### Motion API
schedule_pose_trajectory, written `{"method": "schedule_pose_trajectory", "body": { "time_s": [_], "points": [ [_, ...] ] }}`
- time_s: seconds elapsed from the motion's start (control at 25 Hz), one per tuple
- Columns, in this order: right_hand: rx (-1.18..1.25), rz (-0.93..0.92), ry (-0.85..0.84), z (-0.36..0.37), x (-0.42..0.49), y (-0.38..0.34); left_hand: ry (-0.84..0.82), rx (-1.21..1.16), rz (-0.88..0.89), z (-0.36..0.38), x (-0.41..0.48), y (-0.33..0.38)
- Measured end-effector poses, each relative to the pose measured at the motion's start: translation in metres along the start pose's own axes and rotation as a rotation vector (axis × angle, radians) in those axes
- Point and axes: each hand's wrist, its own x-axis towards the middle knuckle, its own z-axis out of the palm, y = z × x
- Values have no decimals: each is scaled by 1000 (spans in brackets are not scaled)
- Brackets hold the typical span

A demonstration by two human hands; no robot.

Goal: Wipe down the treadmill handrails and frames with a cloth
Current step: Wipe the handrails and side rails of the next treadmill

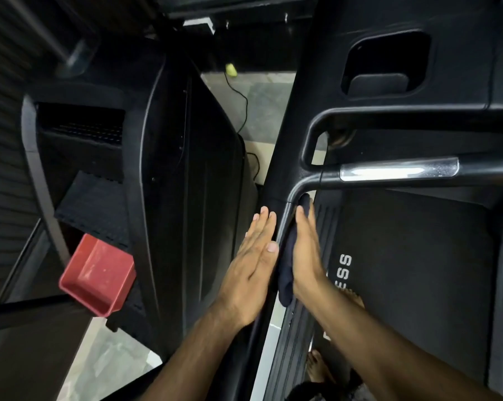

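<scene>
Along the handrail (285, 217), cloth (285, 274) lengthwise.

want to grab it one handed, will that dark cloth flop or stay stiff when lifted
Likely floppy: the dark cloth bunches and sags below the right hand pressing it to the handrail. Probably light and grippy, since a flat hand alone seems to pin it.
</scene>
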Motion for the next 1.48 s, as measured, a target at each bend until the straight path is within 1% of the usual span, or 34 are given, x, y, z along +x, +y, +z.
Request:
{"method": "schedule_pose_trajectory", "body": {
  "time_s": [0.04,0.12,0.16,0.24,0.32,0.44,0.48,0.52,0.6,0.64,0.76,0.8,0.88,0.92,1.0,1.08,1.12,1.16,1.2,1.24,1.32,1.36,1.4,1.44,1.48],
  "points": [
    [-30,15,-3,3,-12,4,-4,12,11,-1,-1,-2],
    [-137,-35,-1,9,-42,14,-13,42,28,-1,-5,-6],
    [-157,-86,32,11,-49,18,-19,46,31,-2,-8,-9],
    [-46,-146,98,10,-34,17,-22,29,34,-3,-12,-11],
    [73,-103,77,9,-33,19,-30,13,27,-4,-14,-11],
    [4,-139,28,13,-71,33,-33,17,37,-3,-21,-15],
    [11,-142,37,12,-68,34,-36,17,38,-3,-23,-15],
    [64,-122,57,9,-53,35,-39,20,36,-4,-25,-15],
    [164,-53,46,8,-35,29,-46,31,24,-4,-30,-16],
    [160,-63,38,9,-43,29,-52,37,23,-4,-33,-16],
    [72,-172,69,13,-76,38,-65,51,38,-3,-42,-19],
    [85,-171,69,8,-63,42,-71,49,36,-4,-44,-20],
    [156,-45,50,5,-36,34,-81,38,18,-6,-52,-21],
    [169,-15,61,5,-36,36,-80,38,17,-7,-56,-23],
    [103,-129,49,6,-66,50,-69,54,38,-5,-63,-27],
    [85,-191,48,9,-87,59,-64,70,54,-4,-68,-30],
    [94,-159,49,4,-71,62,-68,68,50,-4,-70,-31],
    [135,-74,21,4,-58,56,-72,56,43,-4,-72,-31],
    [152,-2,35,5,-52,55,-72,41,41,-4,-75,-31],
    [156,-6,52,5,-56,58,-70,29,47,-5,-77,-33],
    [74,-111,61,12,-94,72,-58,36,71,-5,-81,-37],
    [67,-122,52,12,-109,74,-58,47,77,-5,-84,-39],
    [81,-133,50,8,-102,83,-64,51,76,-5,-86,-42],
    [134,-59,60,8,-90,75,-71,44,63,-5,-88,-41],
    [129,2,64,9,-82,73,-76,32,53,-5,-92,-41]
  ]
}}
